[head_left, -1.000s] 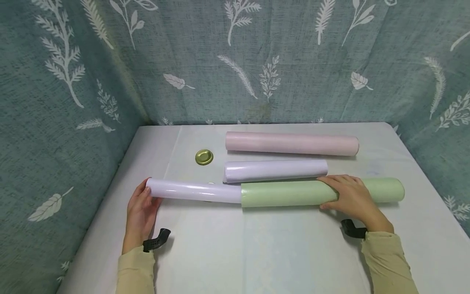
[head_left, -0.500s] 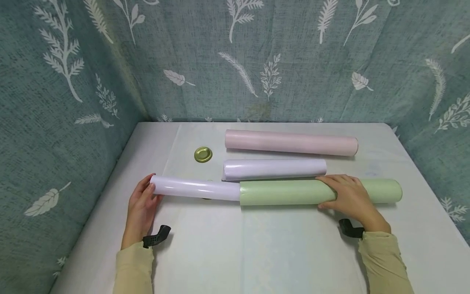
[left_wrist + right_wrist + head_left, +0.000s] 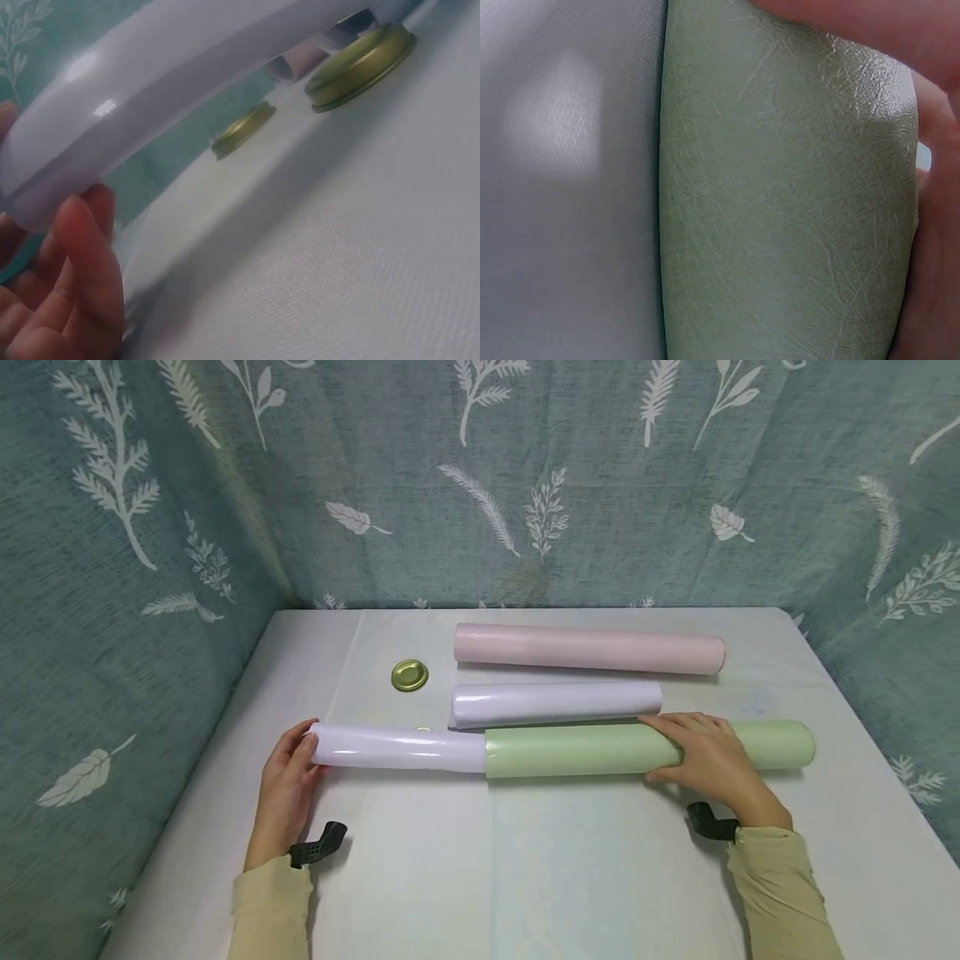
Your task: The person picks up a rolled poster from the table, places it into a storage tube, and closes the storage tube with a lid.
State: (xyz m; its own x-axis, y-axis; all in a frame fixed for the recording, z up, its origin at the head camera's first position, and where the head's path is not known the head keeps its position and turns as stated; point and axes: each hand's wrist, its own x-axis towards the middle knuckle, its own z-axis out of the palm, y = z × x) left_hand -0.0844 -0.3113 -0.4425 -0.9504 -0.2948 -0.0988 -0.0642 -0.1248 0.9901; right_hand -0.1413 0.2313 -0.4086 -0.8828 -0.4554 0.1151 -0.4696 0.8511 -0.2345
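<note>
A glossy white roll (image 3: 397, 750) lies sideways, its right end inside the left mouth of a green roll (image 3: 562, 752). My left hand (image 3: 288, 781) holds the white roll's left end, fingers behind it and thumb in front. In the left wrist view the white roll (image 3: 172, 82) stands clear of the table, its shadow below, and a gold lid (image 3: 360, 67) sits under it. My right hand (image 3: 708, 760) grips the green roll right of its middle from above. The right wrist view shows the creased green surface (image 3: 787, 187) between thumb and fingers.
Behind the green roll lie a second white roll (image 3: 555, 703) and, farther back, a pink roll (image 3: 588, 649). Another gold lid (image 3: 409, 675) rests left of them on the white-covered table (image 3: 420, 860). Patterned green cloth (image 3: 405, 560) hangs along the back and sides.
The left hand has moved slightly right with the white roll, and less of that roll shows outside the green one. The right hand keeps its grip on the green roll.
</note>
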